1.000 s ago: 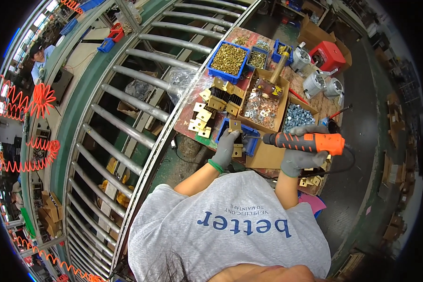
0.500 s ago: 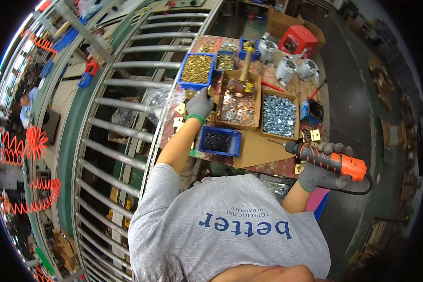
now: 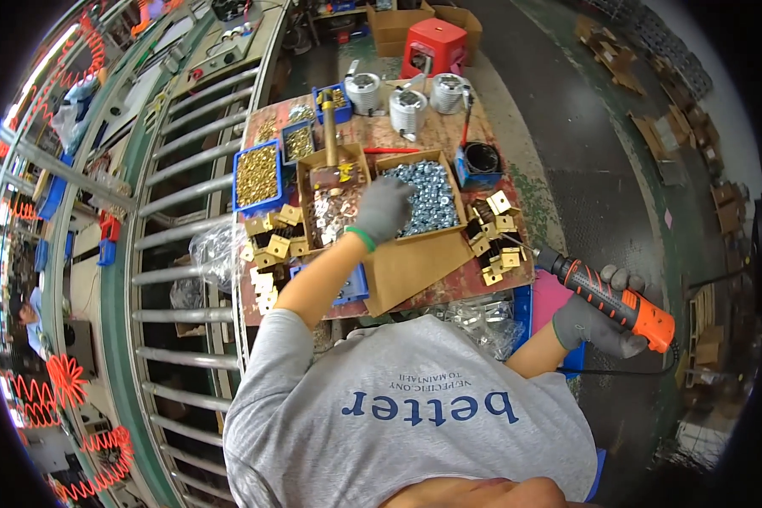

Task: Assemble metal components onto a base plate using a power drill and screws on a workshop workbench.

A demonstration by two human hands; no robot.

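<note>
My left hand [image 3: 384, 209], in a grey glove with a green cuff, is at the left side of a cardboard box of bluish silver nuts [image 3: 432, 196]. Its fingertips are hidden, so what they hold, if anything, does not show. My right hand [image 3: 599, 325], gloved too, is wrapped round an orange and black electric screwdriver [image 3: 611, 298] beyond the table's right edge, its bit pointing toward brass-coloured blocks [image 3: 498, 245]. Left of the nuts stands a carton of small coppery parts [image 3: 334, 212] with a hammer [image 3: 329, 131] lying across it.
A blue bin of brass-coloured fasteners [image 3: 258, 176] and more brass blocks [image 3: 275, 245] line the table's left side. Several silver cylindrical parts [image 3: 408, 112] stand at the back. A black-filled pot [image 3: 481, 159] is at the right. A roller conveyor [image 3: 186, 279] runs along the left.
My left hand has moved from the brass pieces beside the blue fastener bin to the box of nuts. The view has shifted rightward. The screwdriver stays in my right hand.
</note>
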